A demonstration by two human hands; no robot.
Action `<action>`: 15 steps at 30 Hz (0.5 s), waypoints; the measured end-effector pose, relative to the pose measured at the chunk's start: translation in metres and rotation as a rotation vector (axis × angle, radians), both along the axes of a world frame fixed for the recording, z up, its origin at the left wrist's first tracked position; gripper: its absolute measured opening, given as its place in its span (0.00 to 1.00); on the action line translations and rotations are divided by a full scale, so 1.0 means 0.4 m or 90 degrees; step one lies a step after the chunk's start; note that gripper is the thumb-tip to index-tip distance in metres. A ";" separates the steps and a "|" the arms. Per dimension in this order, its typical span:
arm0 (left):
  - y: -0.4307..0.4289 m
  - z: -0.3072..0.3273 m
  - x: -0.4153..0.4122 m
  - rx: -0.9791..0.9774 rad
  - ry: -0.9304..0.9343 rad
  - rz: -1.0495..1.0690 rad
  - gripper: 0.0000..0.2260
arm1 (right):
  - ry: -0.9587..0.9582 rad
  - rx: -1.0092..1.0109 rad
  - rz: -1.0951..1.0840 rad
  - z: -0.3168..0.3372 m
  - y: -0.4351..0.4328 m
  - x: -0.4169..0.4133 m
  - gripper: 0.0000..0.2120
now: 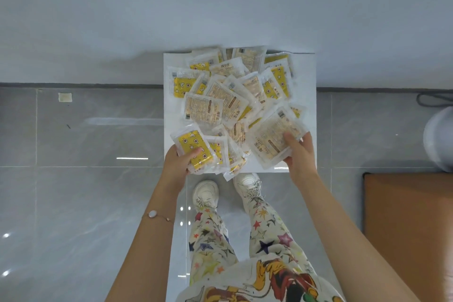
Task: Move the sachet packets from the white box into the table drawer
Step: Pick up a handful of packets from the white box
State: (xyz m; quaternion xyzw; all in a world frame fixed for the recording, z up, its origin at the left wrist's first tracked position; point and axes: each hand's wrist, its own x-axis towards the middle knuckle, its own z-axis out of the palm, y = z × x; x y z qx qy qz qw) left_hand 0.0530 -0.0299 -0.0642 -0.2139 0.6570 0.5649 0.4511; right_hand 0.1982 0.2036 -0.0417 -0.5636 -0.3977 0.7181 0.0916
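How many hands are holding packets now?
2. The left hand grips a yellow packet, near left; the right hand grips a pale packet, near right.

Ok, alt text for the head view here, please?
From above, a person's hands grip sachet packets at the near edge of a heap on a white surface: the left hand holds a yellow-printed packet, the right hand a pale packet. Grey floor tiles, white shoes and star-print trousers show below.

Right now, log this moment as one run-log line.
left hand: grips yellow sachet | right hand: grips beige sachet | sachet pile: heaped on white container
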 end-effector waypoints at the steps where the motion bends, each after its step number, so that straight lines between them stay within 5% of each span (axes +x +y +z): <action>1: 0.000 0.026 0.000 0.022 0.006 0.015 0.16 | 0.016 -0.008 0.032 0.025 -0.001 -0.016 0.14; 15: -0.126 0.474 -0.023 0.022 0.161 0.245 0.28 | 0.155 -0.046 0.395 0.458 -0.097 -0.211 0.15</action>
